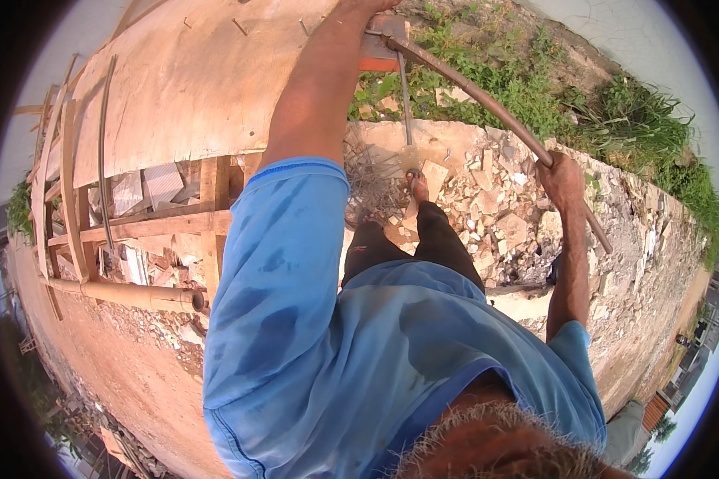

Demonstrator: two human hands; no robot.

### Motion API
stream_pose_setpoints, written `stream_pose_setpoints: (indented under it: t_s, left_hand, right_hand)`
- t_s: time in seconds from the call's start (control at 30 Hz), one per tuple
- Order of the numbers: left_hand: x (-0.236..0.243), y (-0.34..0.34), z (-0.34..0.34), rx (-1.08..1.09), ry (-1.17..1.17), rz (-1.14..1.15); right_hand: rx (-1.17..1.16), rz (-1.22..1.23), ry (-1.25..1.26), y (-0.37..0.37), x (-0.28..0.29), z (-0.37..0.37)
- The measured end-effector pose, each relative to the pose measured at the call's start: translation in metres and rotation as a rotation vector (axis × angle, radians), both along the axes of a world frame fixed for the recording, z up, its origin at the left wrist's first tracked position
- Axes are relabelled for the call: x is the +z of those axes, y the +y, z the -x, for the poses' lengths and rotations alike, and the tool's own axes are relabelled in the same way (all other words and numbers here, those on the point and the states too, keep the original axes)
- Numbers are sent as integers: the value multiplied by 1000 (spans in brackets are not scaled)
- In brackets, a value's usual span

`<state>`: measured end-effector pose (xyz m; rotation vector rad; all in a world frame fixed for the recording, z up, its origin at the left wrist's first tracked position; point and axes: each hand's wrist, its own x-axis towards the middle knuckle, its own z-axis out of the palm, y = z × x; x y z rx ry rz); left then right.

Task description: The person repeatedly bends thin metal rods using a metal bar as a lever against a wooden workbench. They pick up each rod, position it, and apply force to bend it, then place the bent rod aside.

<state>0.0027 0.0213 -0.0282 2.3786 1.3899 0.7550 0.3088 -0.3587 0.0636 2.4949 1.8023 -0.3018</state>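
Note:
My right hand [563, 182] is closed around a long brown handle [487, 100], near its lower end. The handle slants up and left and looks curved in this view. Its far end meets a small metal piece beside the edge of a plywood sheet [184, 88]. My left arm reaches over this sheet. Only a sliver of my left hand [367, 5] shows at the top edge, and its fingers are cut off from view. Several nails [240, 28] stick up from the sheet. A thin metal rod [406, 100] runs down from the handle's far end.
An orange-edged piece [379, 63] sits under the handle's far end. Broken rubble [495, 207] covers the ground around my feet. To the left stands a timber frame [156, 226] with a bamboo pole [136, 296]. Green weeds [631, 120] grow along the wall at the upper right.

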Motion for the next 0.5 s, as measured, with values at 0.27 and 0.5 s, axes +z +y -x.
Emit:
stream_pose_setpoints:
  t_s: [0.27,0.5]
  left_hand:
    - [-2,10,-6,37,-20,-5]
    - [-21,19,-4,71,-49,6]
  right_hand:
    - [-113,21,59,-6,-3,10]
    - [-210,-4,63,-52,-4,55]
